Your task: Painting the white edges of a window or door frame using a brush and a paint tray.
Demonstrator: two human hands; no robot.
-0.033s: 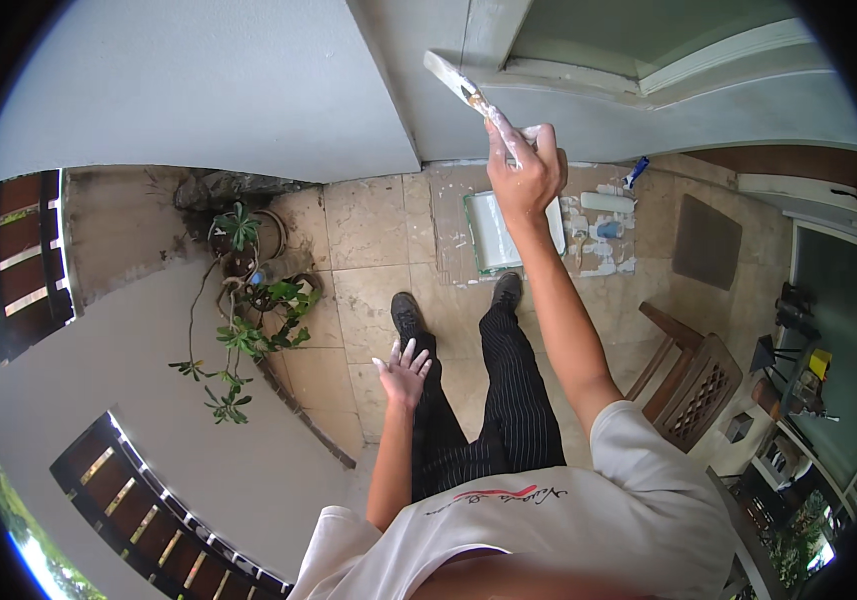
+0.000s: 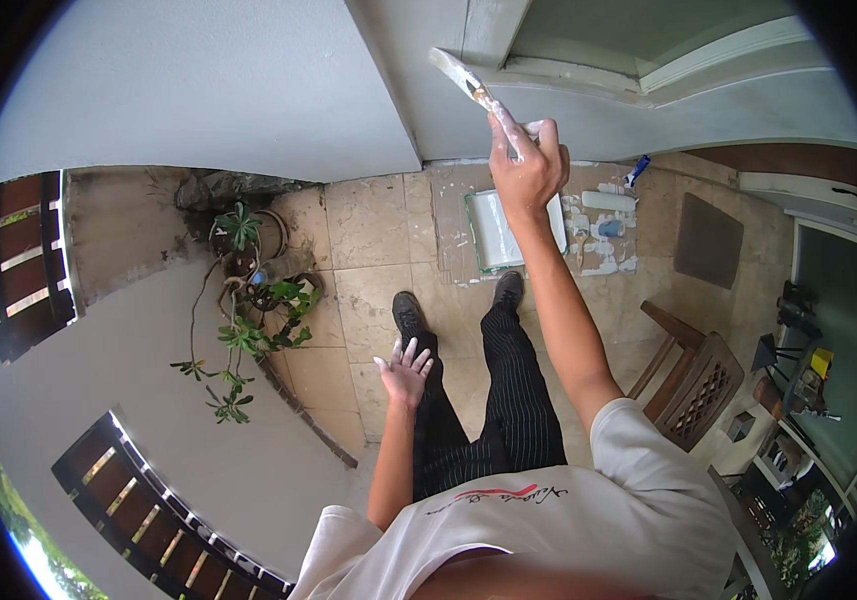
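Observation:
My right hand [image 2: 530,170] is closed round the paint-smeared handle of a paintbrush [image 2: 465,77]. The white-coated bristles point up and left, at the pale wall [image 2: 432,115] beside the window frame; whether they touch it I cannot tell. White paint streaks the fingers too. Low in front of my left leg, my left hand [image 2: 406,378] is held palm up with its fingers spread, white paint on the fingertips and nothing in it. Below my right forearm a paint tray [image 2: 494,235] with white paint rests on paint-spotted cardboard [image 2: 452,240], partly hidden by the arm.
A paint roller [image 2: 609,201], a blue-handled tool [image 2: 638,171] and a blue item [image 2: 610,230] lie right of the tray. Potted plants [image 2: 249,335] stand on the left. A brown chair [image 2: 689,375] and a dark mat [image 2: 709,240] are on the right.
The brush and my right hand have shifted very slightly to the right. My left hand remains spread in almost the same place.

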